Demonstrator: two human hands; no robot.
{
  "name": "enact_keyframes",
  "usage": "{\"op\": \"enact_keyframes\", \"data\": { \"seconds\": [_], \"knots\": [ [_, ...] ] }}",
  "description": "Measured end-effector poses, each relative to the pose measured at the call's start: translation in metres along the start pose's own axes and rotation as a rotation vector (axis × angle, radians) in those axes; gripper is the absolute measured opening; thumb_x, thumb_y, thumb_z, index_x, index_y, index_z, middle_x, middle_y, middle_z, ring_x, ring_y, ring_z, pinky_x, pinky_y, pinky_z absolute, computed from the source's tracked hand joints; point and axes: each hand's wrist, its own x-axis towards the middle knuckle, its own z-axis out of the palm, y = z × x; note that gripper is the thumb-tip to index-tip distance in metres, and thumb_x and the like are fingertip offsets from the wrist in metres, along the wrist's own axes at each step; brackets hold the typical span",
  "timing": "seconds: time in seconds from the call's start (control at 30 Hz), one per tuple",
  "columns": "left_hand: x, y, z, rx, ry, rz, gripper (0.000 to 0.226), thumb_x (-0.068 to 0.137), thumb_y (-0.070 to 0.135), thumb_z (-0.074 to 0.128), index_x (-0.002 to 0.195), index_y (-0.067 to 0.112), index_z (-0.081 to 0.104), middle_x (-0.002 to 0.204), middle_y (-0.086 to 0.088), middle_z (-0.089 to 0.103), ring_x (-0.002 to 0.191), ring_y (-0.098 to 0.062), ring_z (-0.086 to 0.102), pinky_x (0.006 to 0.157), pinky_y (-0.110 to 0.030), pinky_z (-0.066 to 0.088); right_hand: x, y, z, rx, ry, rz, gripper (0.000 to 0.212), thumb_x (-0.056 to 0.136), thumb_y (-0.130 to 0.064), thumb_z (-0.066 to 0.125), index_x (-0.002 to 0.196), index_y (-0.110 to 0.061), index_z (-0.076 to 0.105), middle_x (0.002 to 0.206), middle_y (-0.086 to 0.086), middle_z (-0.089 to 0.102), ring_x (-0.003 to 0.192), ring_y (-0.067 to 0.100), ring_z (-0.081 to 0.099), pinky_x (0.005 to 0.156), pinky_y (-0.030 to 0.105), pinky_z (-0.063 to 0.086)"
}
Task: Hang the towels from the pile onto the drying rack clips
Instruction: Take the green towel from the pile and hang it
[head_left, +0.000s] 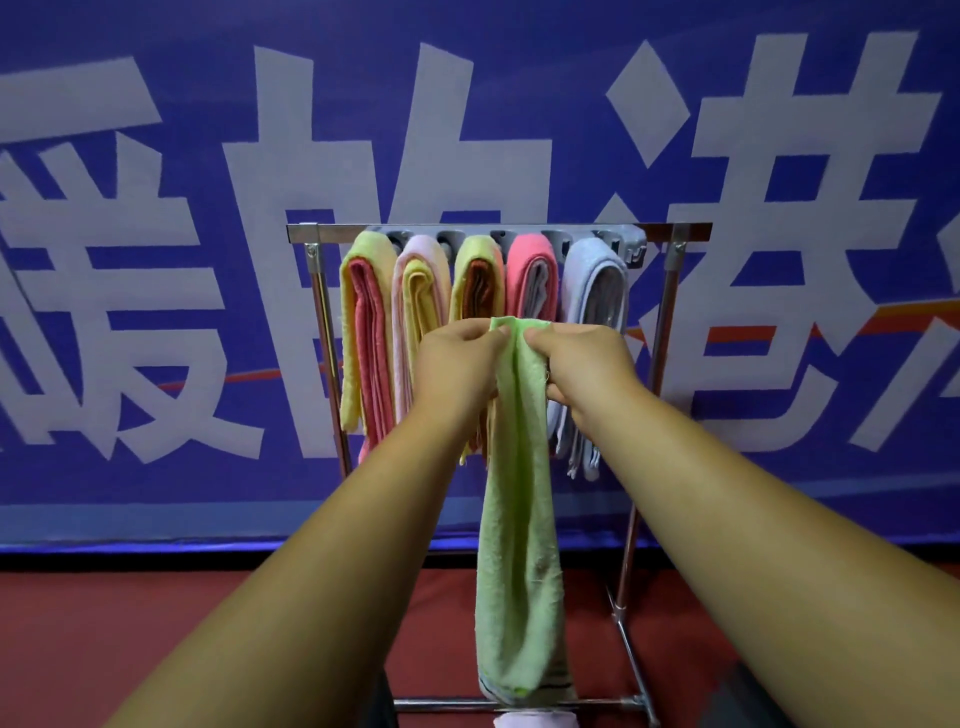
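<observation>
Head view. The green towel hangs with its long axis vertical, gathered narrow, its striped lower end reaching down to the base bar of the drying rack; the left hand and the right hand each pinch its upper edge, fingers curled onto the cloth, the two hands side by side and almost touching; the held edge lies below the grey clip strip and nearer the viewer, in front of the hung towels, which fill five places along the strip from left to right; the right end of the strip, beyond the pale blue towel, appears to carry no cloth, though whether a clip there is free cannot be told; judged from this, the coming move is upward and to the right, away from the body, and the right hand is the nearer to that end; a pale cloth at the bottom margin may be the pile.
</observation>
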Motion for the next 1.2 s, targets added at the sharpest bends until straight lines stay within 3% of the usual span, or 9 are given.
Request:
{"op": "enact_keyframes", "data": {
  "seconds": [0.27, 0.37, 0.43, 0.6, 0.7, 0.87, 0.97, 1.07, 1.2],
  "knots": [
    [-0.017, -0.017, 0.005, 0.077, -0.178, 0.015, 0.043, 0.095, 0.011, 0.056, 0.096, 0.045, 0.082, 0.100, 0.005, 0.082, 0.101, -0.016, 0.077, 0.097, -0.049, 0.062, -0.011, 0.024, 0.000, -0.233, -0.075, -0.140, 0.022, 0.104, -0.019, 0.063, 0.106, -0.028, 0.082, 0.091, 0.001, 0.082, 0.089, 0.023, 0.079, 0.088, 0.046, 0.065],
    [-0.016, -0.021, 0.005, 0.044, -0.225, -0.045, 0.059, 0.087, -0.001, 0.048, 0.105, 0.046, 0.081, 0.102, 0.007, 0.081, 0.105, -0.016, 0.074, 0.104, -0.050, 0.058, -0.013, 0.028, -0.004, -0.276, -0.146, -0.156, 0.035, 0.104, -0.016, 0.053, 0.115, -0.038, 0.078, 0.082, 0.004, 0.080, 0.071, 0.023, 0.075, 0.056, 0.033, 0.060],
    [-0.015, -0.023, 0.005, 0.025, -0.271, -0.071, 0.071, 0.076, -0.001, 0.050, 0.135, 0.031, 0.072, 0.116, 0.006, 0.078, 0.115, -0.014, 0.071, 0.108, -0.046, 0.056, -0.014, 0.030, -0.004, -0.283, -0.164, -0.150, 0.041, 0.099, -0.011, 0.052, 0.118, -0.036, 0.077, 0.073, 0.003, 0.078, 0.059, 0.018, 0.072, 0.045, 0.025, 0.050],
    [-0.016, -0.021, 0.007, -0.104, -0.303, -0.187, 0.067, 0.085, -0.023, 0.040, 0.143, 0.001, 0.061, 0.111, -0.009, 0.073, 0.100, -0.014, 0.068, 0.118, -0.047, 0.044, -0.012, 0.037, -0.006, -0.273, -0.114, -0.171, 0.042, 0.091, -0.009, 0.062, 0.125, -0.028, 0.078, 0.090, -0.003, 0.082, 0.090, 0.020, 0.079, 0.086, 0.049, 0.066],
    [-0.008, -0.026, 0.003, -0.086, -0.298, -0.179, 0.071, 0.075, -0.015, 0.044, 0.137, 0.007, 0.069, 0.123, -0.019, 0.073, 0.106, -0.021, 0.066, 0.116, -0.048, 0.048, -0.008, 0.039, -0.008, -0.271, -0.079, -0.181, 0.031, 0.097, -0.013, 0.063, 0.119, -0.027, 0.080, 0.089, -0.002, 0.081, 0.087, 0.020, 0.079, 0.084, 0.051, 0.066],
    [-0.001, -0.028, -0.007, 0.017, -0.188, -0.113, 0.051, 0.089, -0.012, 0.050, 0.122, 0.016, 0.078, 0.093, 0.004, 0.077, 0.084, -0.007, 0.073, 0.089, -0.033, 0.064, 0.000, 0.034, -0.011, -0.105, -0.094, -0.077, 0.024, 0.094, -0.017, 0.061, 0.108, -0.025, 0.080, 0.095, 0.014, 0.081, 0.096, 0.041, 0.078, 0.087, 0.066, 0.062],
    [0.009, -0.041, -0.017, 0.081, -0.168, -0.096, 0.051, 0.089, -0.003, 0.066, 0.137, 0.013, 0.062, 0.125, -0.003, 0.071, 0.110, -0.015, 0.069, 0.086, -0.029, 0.056, 0.006, 0.025, -0.014, 0.073, -0.075, -0.014, 0.025, 0.088, -0.010, 0.061, 0.106, -0.013, 0.078, 0.106, 0.024, 0.079, 0.105, 0.044, 0.076, 0.091, 0.065, 0.061],
    [0.019, -0.058, -0.026, 0.076, -0.348, -0.181, 0.071, 0.083, 0.012, 0.082, 0.147, 0.010, 0.052, 0.130, -0.006, 0.073, 0.121, -0.023, 0.070, 0.107, -0.042, 0.052, 0.013, 0.015, -0.018, 0.202, -0.098, 0.022, 0.022, 0.083, -0.006, 0.061, 0.103, -0.001, 0.071, 0.096, 0.022, 0.069, 0.094, 0.042, 0.073, 0.094, 0.072, 0.055],
    [0.015, -0.068, -0.024, 0.078, -0.551, -0.204, 0.056, 0.088, 0.015, 0.083, 0.139, 0.013, 0.061, 0.127, -0.009, 0.076, 0.122, -0.037, 0.070, 0.111, -0.058, 0.050, 0.021, 0.002, -0.025, 0.327, -0.181, 0.037, 0.018, 0.097, 0.001, 0.055, 0.108, 0.000, 0.070, 0.091, 0.013, 0.075, 0.086, 0.028, 0.076, 0.080, 0.046, 0.067]
  ]
}}
